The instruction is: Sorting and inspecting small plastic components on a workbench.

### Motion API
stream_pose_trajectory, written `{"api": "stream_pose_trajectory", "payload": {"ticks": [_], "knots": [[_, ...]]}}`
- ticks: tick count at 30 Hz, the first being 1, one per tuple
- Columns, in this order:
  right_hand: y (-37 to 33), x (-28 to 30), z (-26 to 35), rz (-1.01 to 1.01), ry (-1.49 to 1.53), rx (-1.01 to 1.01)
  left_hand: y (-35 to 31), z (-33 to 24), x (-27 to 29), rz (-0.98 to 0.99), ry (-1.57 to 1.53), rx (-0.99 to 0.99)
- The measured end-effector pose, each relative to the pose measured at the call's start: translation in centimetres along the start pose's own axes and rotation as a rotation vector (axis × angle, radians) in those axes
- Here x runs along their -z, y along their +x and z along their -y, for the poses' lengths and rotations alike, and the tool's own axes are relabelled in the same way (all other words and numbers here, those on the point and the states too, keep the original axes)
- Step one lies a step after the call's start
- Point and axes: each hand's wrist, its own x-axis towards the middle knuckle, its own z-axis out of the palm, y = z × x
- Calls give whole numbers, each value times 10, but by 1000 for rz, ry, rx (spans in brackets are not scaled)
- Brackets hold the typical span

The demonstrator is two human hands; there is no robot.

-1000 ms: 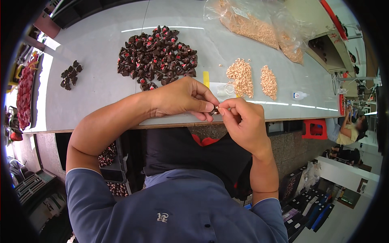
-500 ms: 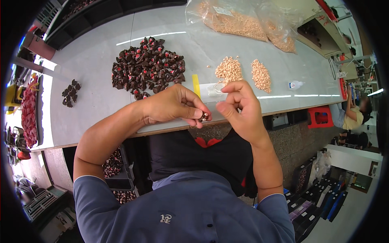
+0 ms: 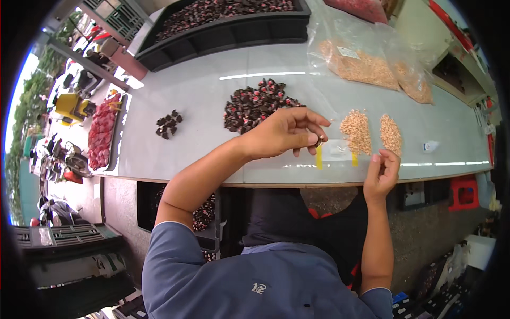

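Between the thumb and fingers of my left hand (image 3: 284, 133) is a small dark brown piece (image 3: 319, 141), held just above the table. Pale bits stuck on it are hard to make out. My right hand (image 3: 382, 175) is at the near side of a small heap of pale chopped bits (image 3: 391, 133), thumb and fingers curled together; whatever is in them is too small to tell. A larger heap of the same bits (image 3: 356, 130) lies to its left. Behind my left hand spreads a big pile of dark pieces with pink-red spots (image 3: 255, 106), partly covered by the hand.
A small cluster of dark pieces (image 3: 169, 124) lies at the left. Yellow tape (image 3: 319, 159) and a clear film (image 3: 337, 150) are near the front edge. Farther back stand a black crate (image 3: 228, 40) and clear bags of pale bits (image 3: 366, 69). A small bottle (image 3: 430, 146) lies right.
My right hand has moved away from my left hand, rightward to the small pale heap, and its fingers have drawn together. My left hand still holds the dark piece. The view has shifted left.
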Motion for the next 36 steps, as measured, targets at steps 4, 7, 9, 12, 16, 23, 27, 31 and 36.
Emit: {"api": "stream_pose_trajectory", "payload": {"ticks": [4,7,9,12,16,23,27,31,36], "knots": [[0,6,-2,-6,20,41,-28,-13,37,-613,1030,-366],[2,-4,-2,-3,45,54,-78,-2,99,-910,1507,-330],[4,-7,-1,-3,61,61,-118,7,131,-996,1692,-186],[5,-8,-2,21,68,65,-152,15,151,-1029,1871,-14],[7,-5,3,13,35,96,-145,15,131,-1050,1879,-176],[3,-4,1,37,42,63,-110,10,59,-618,1494,-167],[6,-5,2,41,54,75,-115,21,62,-687,1455,-96],[6,-3,0,35,23,75,-121,26,52,-686,1233,34],[5,4,5,18,-29,62,-122,24,51,-635,1243,12]]}}
